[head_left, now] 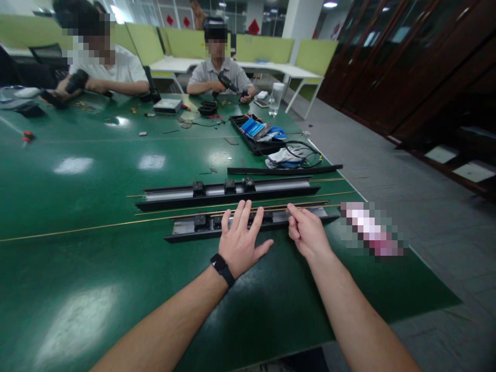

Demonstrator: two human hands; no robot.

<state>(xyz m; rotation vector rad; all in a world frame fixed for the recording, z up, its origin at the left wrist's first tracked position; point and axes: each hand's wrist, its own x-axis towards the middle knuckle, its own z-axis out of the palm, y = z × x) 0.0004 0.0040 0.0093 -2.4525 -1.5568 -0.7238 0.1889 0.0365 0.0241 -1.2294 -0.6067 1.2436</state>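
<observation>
My left hand, with a black watch on its wrist, lies with spread fingers over the near black channel. Its fingertips reach the thin brass-coloured rods along that channel's far edge. My right hand is at the channel's right part, index finger stretched to the rods and the other fingers curled; whatever is inside them is hidden. Black blocks sit in the channel, partly covered by my left hand. One long brass-coloured rod runs far out to the left. Behind lies a second black channel with three black blocks.
A black strip lies behind the channels. Beyond it are gloves with a black cable and a black tray of blue items. A pixelated object lies right, near the green table's edge. Two people across the table hold power drills.
</observation>
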